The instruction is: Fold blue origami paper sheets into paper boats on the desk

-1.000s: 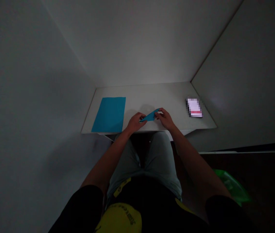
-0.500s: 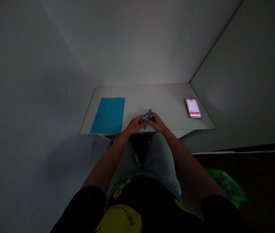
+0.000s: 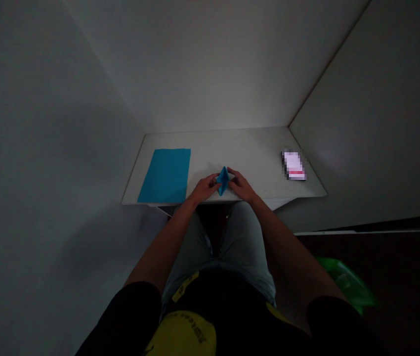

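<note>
Folded blue paper (image 3: 222, 183), one, diamond-mouthed, pinched at its sides by left hand (image 3: 204, 189) and right hand (image 3: 242, 188); shaping apparently underway, next move likely needing light, even pressure.

Illumination is dim and uneven: the desk (image 3: 247, 148) and far wall (image 3: 210, 64) read mid-grey, while the floor (image 3: 410, 277) beyond the near right corner falls almost to black. Soft-edged shadows lie on the desk just beyond the left hand (image 3: 206, 188) and across the left wall (image 3: 47, 148). The glowing screen (image 3: 294, 163) by the right edge is pixelated; wide-angle stretch splays the walls outward.
</note>
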Motion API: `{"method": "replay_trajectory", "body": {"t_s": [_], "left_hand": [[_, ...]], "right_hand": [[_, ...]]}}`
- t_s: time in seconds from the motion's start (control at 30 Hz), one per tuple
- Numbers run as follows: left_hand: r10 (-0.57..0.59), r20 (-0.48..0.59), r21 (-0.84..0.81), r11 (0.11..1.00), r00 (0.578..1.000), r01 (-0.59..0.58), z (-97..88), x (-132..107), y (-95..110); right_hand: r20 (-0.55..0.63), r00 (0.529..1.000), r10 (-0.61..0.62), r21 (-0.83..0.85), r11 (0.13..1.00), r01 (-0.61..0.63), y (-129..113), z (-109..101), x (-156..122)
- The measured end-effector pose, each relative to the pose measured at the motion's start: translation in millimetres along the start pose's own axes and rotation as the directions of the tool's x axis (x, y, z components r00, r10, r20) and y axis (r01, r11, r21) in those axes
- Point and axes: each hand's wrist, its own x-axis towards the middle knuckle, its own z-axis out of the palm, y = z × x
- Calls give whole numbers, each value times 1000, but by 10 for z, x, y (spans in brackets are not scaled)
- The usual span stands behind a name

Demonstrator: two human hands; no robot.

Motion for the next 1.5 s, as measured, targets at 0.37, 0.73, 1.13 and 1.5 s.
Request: {"method": "replay_trajectory", "body": {"t_s": [0.37, 0.73, 1.13, 1.5], "left_hand": [[-76, -127, -186, 981, 989, 52, 14, 36, 31], [-58, -116, -216, 976, 992, 32, 7, 83, -98], [-181, -296, -411, 911, 938, 47, -23, 123, -150], [-281, -353, -521, 851, 893, 61, -2, 105, -89]], "right_hand": [[-134, 991, 19, 84, 996, -8, 52, -27, -23], [-57, 976, 208, 179, 964, -195, -10, 25, 47], [-263, 949, 175, 281, 955, -98, -65, 44, 15], [-313, 914, 257, 465, 881, -88, -87, 65, 23]]}}
